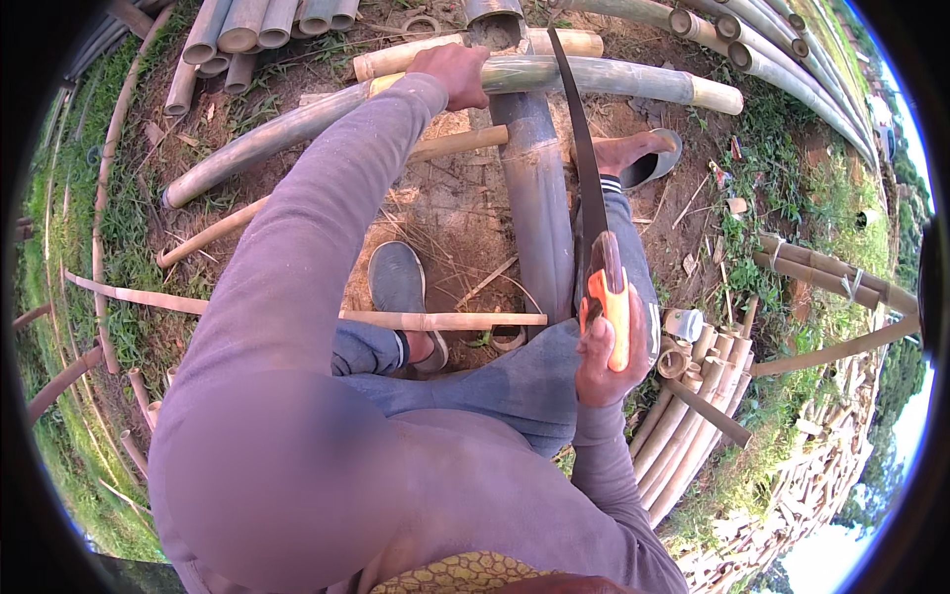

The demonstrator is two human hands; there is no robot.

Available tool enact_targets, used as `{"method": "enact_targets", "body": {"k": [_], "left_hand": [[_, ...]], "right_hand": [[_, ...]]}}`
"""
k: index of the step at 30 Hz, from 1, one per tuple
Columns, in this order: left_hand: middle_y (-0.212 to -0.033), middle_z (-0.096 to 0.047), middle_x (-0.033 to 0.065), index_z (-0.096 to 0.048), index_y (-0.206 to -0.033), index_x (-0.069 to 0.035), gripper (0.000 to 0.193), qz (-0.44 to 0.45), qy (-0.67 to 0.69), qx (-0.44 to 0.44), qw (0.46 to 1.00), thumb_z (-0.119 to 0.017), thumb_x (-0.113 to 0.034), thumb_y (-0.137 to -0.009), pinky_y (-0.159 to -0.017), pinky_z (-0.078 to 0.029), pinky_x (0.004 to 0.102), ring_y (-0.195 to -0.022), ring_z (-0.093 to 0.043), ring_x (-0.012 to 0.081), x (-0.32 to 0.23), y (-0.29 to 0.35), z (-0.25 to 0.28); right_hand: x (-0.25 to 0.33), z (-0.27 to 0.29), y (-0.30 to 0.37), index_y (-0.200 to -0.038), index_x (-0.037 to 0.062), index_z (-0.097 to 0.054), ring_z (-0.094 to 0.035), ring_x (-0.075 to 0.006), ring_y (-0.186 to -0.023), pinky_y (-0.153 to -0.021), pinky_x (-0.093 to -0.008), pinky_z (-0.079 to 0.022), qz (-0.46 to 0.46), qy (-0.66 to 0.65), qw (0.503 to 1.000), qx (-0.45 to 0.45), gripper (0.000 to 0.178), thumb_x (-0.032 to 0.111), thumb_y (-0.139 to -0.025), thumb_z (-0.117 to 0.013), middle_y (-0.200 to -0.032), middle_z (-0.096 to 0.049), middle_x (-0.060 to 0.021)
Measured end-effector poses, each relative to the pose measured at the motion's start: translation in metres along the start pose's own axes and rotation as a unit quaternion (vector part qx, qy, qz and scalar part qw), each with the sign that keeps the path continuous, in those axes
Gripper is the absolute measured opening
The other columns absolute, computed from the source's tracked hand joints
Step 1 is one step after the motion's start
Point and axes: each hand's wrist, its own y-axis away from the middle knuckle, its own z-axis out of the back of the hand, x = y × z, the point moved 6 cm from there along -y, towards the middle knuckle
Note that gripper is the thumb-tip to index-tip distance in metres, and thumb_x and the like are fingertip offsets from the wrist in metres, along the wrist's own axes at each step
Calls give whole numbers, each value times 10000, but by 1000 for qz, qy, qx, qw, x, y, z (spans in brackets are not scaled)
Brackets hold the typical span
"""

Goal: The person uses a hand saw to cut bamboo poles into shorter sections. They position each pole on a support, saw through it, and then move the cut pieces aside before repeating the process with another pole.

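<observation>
My right hand [604, 381] is wrapped round the orange handle of a handsaw [584, 148]. Its long dark blade points away from me and passes over or against a greenish bamboo pole [633, 77]; whether the teeth touch cannot be made out. My left hand [452, 74] is closed on that same pole, left of the blade, with the arm stretched far forward. The pole lies crosswise over a thick grey bamboo trunk [534, 208], which runs from between my legs to the far side. Behind the pole rests a shorter tan bamboo piece [569, 43].
Thin bamboo strips [435, 321] cross the ground near my feet. Cut bamboo tubes [242, 30] are piled at the far left, long poles [782, 74] at the far right. A stack of bamboo lengths [693, 426] lies beside my right elbow, with a white cup-like container [683, 324] near its end.
</observation>
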Motion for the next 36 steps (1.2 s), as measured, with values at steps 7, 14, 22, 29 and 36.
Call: {"method": "enact_targets", "body": {"k": [7, 14, 22, 29, 36], "left_hand": [[-1285, -752, 168, -610, -1477, -151, 728, -21, 3, -19, 1000, -813, -375, -814, -1050, -576, 487, -1216, -713, 357, -15, -1, -5], [-1253, -763, 171, -618, -1475, -144, 754, -17, 1, 2, 1000, -821, -396, -793, -1033, -584, 481, -1165, -735, 357, 1, -6, 1], [-1277, -752, 197, -606, -1504, -124, 819, -40, 45, 50, 997, -821, -360, -751, -1062, -580, 462, -1173, -729, 355, -7, -15, -7], [-1232, -766, 190, -680, -1405, -51, 804, -85, 208, 183, 957, -881, -348, -687, -1009, -554, 417, -1113, -729, 310, 17, -47, -23], [-1202, -758, 207, -608, -1300, -87, 662, -37, 3, -57, 998, -876, -439, -807, -981, -589, 509, -1154, -728, 414, -19, 0, -7]], "right_hand": [[-23, -58, -90, -1432, -106, -608, -742, -359, -1186, -1003, -427, -583, 22, 25, 999, -25, 456, 114, -1042, -692, -1342, -717, -266], [-25, -28, -34, -1468, -128, -554, -722, -344, -1245, -1030, -420, -590, 11, -4, 1000, -1, 528, 167, -1054, -696, -1375, -701, -267], [-41, -54, -70, -1480, -105, -566, -714, -286, -1169, -960, -382, -577, -7, -21, 999, -26, 507, 166, -1068, -690, -1384, -701, -250], [-16, -59, -89, -1465, -86, -593, -707, -219, -1092, -881, -337, -555, 59, -10, 998, -30, 477, 132, -1057, -710, -1342, -724, -217], [3, -63, -103, -1446, -89, -606, -715, -290, -1236, -1032, -403, -563, 53, -10, 998, -34, 455, 73, -1034, -709, -1340, -723, -234]]}}
